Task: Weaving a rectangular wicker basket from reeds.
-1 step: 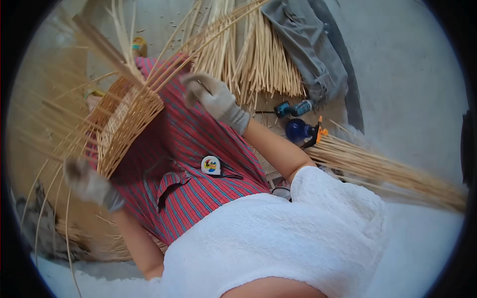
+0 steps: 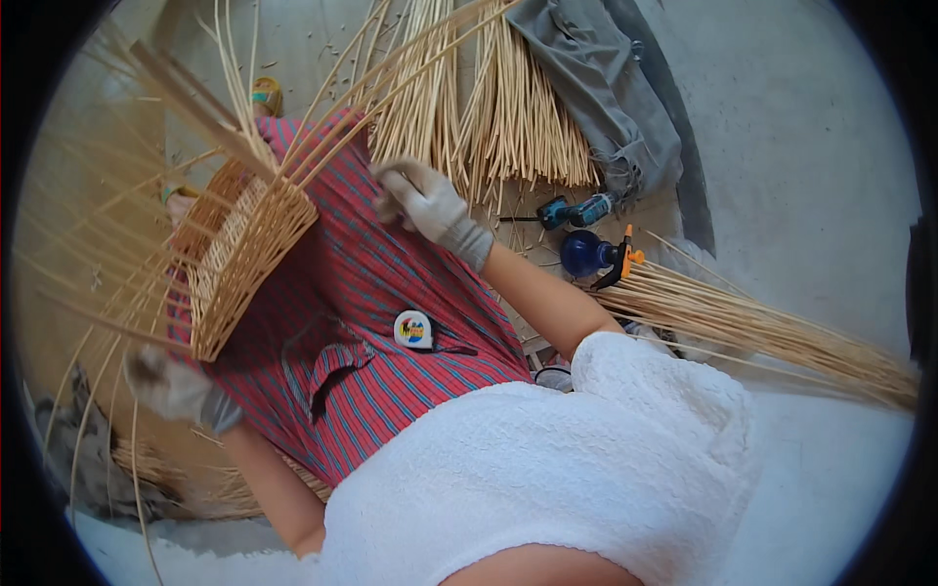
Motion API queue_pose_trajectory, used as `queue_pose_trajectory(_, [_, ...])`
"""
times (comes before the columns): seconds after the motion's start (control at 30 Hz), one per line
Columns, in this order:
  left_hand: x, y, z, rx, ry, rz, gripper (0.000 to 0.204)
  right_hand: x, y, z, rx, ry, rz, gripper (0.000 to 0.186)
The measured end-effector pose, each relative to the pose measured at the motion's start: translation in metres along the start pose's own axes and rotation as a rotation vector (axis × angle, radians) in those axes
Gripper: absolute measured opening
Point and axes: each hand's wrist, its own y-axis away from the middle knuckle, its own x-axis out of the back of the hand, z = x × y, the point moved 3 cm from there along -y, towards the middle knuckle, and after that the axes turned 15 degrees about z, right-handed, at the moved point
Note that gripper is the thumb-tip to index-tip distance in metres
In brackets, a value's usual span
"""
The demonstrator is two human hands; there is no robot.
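Note:
A partly woven cane basket [image 2: 256, 272] lies tilted on a red striped cloth [image 2: 410, 391] over my lap. Long loose canes fan out from its rim, and thicker flat strips [image 2: 195, 103] rise at its far corner. My left hand [image 2: 168, 383], in a dirty pale glove, is curled just below the basket's near corner, among thin canes. To the right of the basket, apart from it, my gloved right hand [image 2: 422, 203] hovers over the cloth with its fingers bent inward. Whatever either hand holds, if anything, is hidden.
Bundles of cut canes [image 2: 528, 117] lie ahead, beside grey trousers [image 2: 606, 88]. On the right are a cordless drill [image 2: 572, 212], a blue spray bottle [image 2: 586, 254] and another cane bundle [image 2: 752, 317]. A white tape measure [image 2: 413, 330] rests on the cloth.
My left hand has dropped slightly away from the basket's near corner. My right hand has shifted a little right and down, its fingers curling further. The basket has hardly moved.

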Motion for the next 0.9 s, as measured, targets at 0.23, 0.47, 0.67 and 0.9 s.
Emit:
queue_pose_trajectory(0.23, [-0.013,-0.021,-0.098,1.127,0.931,-0.687,0.065,0.123,-0.037,0.248,-0.486,0.079,0.493,0.011])
queue_pose_trajectory(0.47, [-0.018,-0.015,-0.027,0.996,0.439,-0.452,0.068,0.175,-0.088,0.255,-0.396,-0.028,0.659,0.014])
queue_pose_trajectory(0.67, [-0.019,0.004,-0.015,0.596,0.102,-0.076,0.046,0.169,-0.192,0.217,0.13,0.405,0.656,0.02])
queue_pose_trajectory(0.9, [0.007,-0.005,-0.076,0.84,0.351,-0.116,0.042,0.144,-0.29,0.216,-0.241,0.939,0.58,0.035])
